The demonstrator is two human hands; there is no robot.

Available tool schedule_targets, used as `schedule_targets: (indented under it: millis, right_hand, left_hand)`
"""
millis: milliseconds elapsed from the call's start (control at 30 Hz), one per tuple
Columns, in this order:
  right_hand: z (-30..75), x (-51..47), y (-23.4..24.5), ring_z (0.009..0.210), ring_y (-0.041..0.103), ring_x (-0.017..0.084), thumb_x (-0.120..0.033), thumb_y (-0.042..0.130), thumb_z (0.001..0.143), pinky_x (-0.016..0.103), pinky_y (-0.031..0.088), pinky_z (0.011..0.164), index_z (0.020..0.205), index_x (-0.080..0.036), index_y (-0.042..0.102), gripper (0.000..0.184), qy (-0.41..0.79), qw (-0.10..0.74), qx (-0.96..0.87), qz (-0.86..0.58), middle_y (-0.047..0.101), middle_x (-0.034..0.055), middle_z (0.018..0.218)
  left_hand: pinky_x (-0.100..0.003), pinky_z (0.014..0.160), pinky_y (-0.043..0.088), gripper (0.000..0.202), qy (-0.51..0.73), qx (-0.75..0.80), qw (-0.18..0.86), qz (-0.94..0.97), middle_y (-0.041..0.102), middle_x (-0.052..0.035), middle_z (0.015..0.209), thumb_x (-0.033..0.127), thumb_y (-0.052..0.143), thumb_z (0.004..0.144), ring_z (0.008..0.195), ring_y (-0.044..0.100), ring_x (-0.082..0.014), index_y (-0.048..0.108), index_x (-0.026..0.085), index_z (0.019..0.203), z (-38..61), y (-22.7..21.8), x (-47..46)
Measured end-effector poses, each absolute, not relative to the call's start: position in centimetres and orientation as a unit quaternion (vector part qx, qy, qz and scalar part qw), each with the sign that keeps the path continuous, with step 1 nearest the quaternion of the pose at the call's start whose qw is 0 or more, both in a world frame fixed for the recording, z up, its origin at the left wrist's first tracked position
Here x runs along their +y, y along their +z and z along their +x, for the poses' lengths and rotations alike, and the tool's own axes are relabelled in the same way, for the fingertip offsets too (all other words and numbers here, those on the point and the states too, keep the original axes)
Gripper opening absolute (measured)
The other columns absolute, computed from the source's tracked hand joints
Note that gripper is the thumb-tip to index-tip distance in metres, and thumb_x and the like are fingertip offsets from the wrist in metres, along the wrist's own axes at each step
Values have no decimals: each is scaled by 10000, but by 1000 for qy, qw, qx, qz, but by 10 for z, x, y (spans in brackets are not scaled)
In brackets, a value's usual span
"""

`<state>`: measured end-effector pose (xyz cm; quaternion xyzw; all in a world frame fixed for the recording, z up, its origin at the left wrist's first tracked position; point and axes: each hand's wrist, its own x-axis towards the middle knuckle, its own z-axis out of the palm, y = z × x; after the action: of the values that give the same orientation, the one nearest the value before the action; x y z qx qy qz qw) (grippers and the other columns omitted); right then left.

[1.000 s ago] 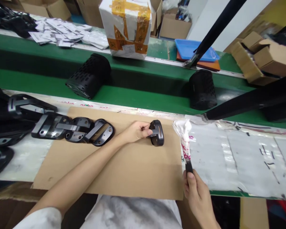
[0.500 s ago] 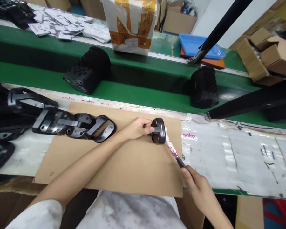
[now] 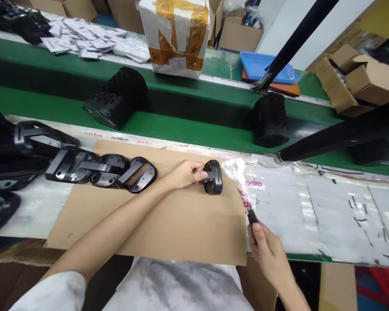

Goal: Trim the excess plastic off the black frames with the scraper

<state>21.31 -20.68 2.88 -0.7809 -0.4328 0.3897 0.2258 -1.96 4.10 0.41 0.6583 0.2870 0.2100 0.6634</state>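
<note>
My left hand [image 3: 184, 174] is closed on a small black plastic bracket [image 3: 213, 177], holding it on edge on a brown cardboard sheet [image 3: 168, 220]. My right hand [image 3: 267, 252] grips the dark handle of a tool whose upper end is wrapped in a white cloth or film [image 3: 238, 172]; the wrapped tip hangs just right of the bracket, a little apart from it. To the left on the cardboard lies a row of similar black brackets [image 3: 100, 170].
More black plastic parts [image 3: 9, 164] pile at the left edge. Two black perforated housings [image 3: 116, 99] [image 3: 270, 121] lie on the green conveyor [image 3: 188, 125]. Behind stand a taped white box [image 3: 175, 34], loose packets [image 3: 84, 41], a blue tray [image 3: 266, 67] and cardboard boxes [image 3: 359, 77]. Black bars [image 3: 340, 134] cross the right.
The wrapped tip was against the bracket's right side half a second ago; it has now lifted away to the right. My left hand keeps the bracket in the same spot.
</note>
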Motion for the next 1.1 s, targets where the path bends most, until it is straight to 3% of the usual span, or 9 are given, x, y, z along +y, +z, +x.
schedule_targets:
  millis: [133, 300, 433, 567, 733, 800, 900, 1000, 1100]
  right_hand:
    - [200, -209, 25, 612, 587, 221, -689, 370, 1026, 295, 432, 575, 958, -248, 620, 511, 406, 173, -461, -770, 609, 3, 656]
    - [216, -203, 34, 598, 514, 181, -702, 430, 1006, 272, 389, 564, 763, -245, 558, 533, 372, 153, -488, -775, 508, -32, 607]
    - [228, -199, 30, 554, 474, 167, -703, 507, 976, 276, 388, 540, 845, -231, 641, 508, 285, 194, -489, -801, 530, -37, 609]
    - [225, -190, 16, 747, 649, 238, -637, 589, 965, 328, 498, 680, 942, -228, 681, 419, 235, 206, -509, -802, 706, 39, 838]
    - [216, -164, 29, 991, 655, 280, -535, 641, 966, 411, 533, 884, 1176, -244, 701, 364, 201, 279, -548, -762, 695, 104, 1166]
    - [209, -147, 45, 964, 661, 256, -500, 635, 982, 394, 541, 883, 1207, -247, 701, 345, 254, 327, -548, -727, 710, 99, 1154]
    - [193, -115, 64, 958, 704, 231, -491, 636, 991, 361, 566, 886, 1287, -237, 675, 392, 434, 375, -540, -616, 751, 79, 1089]
    - [176, -79, 63, 820, 726, 211, -530, 613, 995, 336, 599, 749, 1258, -208, 671, 419, 560, 382, -527, -512, 761, 53, 954]
    - [165, -45, 47, 635, 698, 192, -544, 655, 959, 310, 590, 584, 1133, -195, 686, 391, 573, 384, -526, -497, 736, 22, 795]
  left_hand:
    - [-234, 556, 272, 679, 210, 290, 659, 661, 513, 27, 599, 834, 639, 750, 560, 392, -103, 391, 216, 622, -19, 7, 41]
    - [-245, 571, 273, 635, 228, 320, 653, 648, 503, 29, 579, 780, 654, 749, 560, 391, -105, 397, 218, 603, -20, 9, 34]
    - [-251, 613, 300, 482, 283, 328, 690, 580, 479, 40, 601, 591, 652, 853, 590, 405, -109, 454, 202, 650, -21, 11, 26]
    - [-250, 576, 304, 381, 354, 295, 792, 401, 377, 51, 592, 453, 658, 790, 552, 347, -99, 414, 207, 634, -18, 30, 24]
    - [-260, 530, 326, 435, 359, 259, 855, 269, 252, 50, 555, 495, 613, 743, 503, 279, -97, 324, 221, 569, -13, 65, 27]
    - [-266, 530, 339, 488, 373, 259, 854, 253, 229, 47, 547, 519, 596, 763, 503, 267, -98, 275, 223, 544, -11, 70, 27]
    - [-275, 531, 359, 537, 377, 274, 851, 243, 231, 41, 538, 555, 588, 776, 505, 280, -104, 245, 227, 524, -9, 69, 27]
    - [-281, 551, 391, 483, 396, 286, 833, 261, 277, 39, 533, 555, 604, 770, 516, 305, -112, 347, 222, 533, -8, 62, 26]
    - [-299, 615, 452, 437, 442, 269, 793, 320, 407, 13, 585, 549, 646, 761, 578, 420, -137, 445, 210, 573, -10, 55, 28]
